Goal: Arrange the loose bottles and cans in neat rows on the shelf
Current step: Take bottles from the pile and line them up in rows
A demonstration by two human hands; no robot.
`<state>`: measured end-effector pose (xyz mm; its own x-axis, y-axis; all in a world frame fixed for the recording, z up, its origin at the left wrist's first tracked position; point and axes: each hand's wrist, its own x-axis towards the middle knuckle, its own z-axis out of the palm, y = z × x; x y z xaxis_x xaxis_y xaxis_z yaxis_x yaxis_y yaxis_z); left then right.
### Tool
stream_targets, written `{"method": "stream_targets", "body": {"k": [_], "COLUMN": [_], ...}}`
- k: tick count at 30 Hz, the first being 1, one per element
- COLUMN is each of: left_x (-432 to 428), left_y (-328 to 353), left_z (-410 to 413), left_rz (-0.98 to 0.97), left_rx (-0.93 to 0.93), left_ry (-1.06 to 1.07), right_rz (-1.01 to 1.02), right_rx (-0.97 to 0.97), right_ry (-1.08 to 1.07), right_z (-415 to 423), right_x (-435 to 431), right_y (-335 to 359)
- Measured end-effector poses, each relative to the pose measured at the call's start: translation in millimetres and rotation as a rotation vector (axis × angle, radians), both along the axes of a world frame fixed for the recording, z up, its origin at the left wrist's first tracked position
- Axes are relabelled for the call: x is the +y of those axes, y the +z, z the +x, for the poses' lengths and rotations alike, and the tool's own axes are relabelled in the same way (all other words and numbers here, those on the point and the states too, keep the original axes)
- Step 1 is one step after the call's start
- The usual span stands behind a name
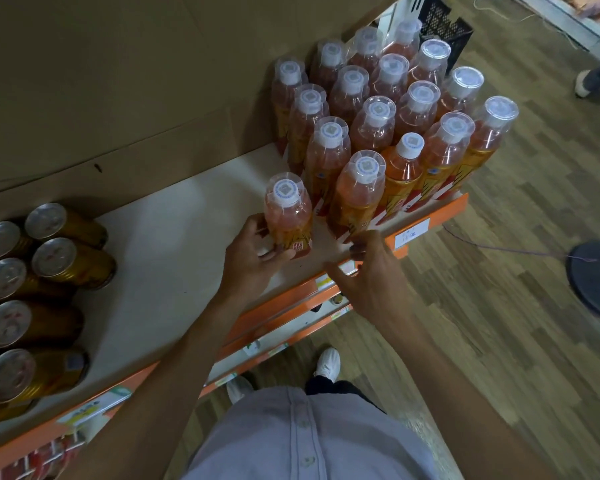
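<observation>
- The left hand (pixel 253 258) held the loose bottle (pixel 287 216) low down, with the fingers and thumb wrapped around its label.
- The loose bottle stood up straight on the white shelf (pixel 174 237), just beside the rows of bottles (pixel 388 109) and near the front.
- The right hand (pixel 371 282) held nothing. Its fingers were spread apart, with the tips by the foot of the front bottle (pixel 359 195). I could not tell if they touched it.
- The gold cans (pixel 49 271) stood well apart, at the left end of the shelf.
- The loose bottle looked full, so it was probably a bit heavy. Its plastic looked smooth and a little squishy, and might slip.
- It was tall and thin, so it could tip over. I think the best place to hold it was low, around the label, sliding it in without a hard squeeze.
</observation>
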<state>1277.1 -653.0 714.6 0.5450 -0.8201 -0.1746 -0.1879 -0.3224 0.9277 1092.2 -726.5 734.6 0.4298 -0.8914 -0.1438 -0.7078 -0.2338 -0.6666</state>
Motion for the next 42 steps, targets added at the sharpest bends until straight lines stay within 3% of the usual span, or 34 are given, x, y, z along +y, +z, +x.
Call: {"method": "stream_targets", "body": {"k": [7, 14, 20, 31, 42], "left_x": [-17, -49, -79, -121, -125], "left_y": [-1, -10, -16, -23, -16], "left_z": [6, 44, 77, 117, 129], "left_rz": [-0.034, -0.077, -0.125, -0.114, 0.02], "left_rx": [-0.072, -0.2, -0.231, -0.277, -0.246], "left_ry": [0.051, 0.087, 0.096, 0.09, 0.054], "right_rz": [0.034, 0.089, 0.006, 0.055, 0.065], "right_rx": [0.047, 0.213, 0.239, 0.227, 0.248], "right_ry": [0.213, 0.369, 0.384, 0.375, 0.393], "right_z": [28, 74, 109, 127, 117], "right_x": [1, -23, -37, -49, -35], "right_y": [-4, -8, -12, -11, -5]}}
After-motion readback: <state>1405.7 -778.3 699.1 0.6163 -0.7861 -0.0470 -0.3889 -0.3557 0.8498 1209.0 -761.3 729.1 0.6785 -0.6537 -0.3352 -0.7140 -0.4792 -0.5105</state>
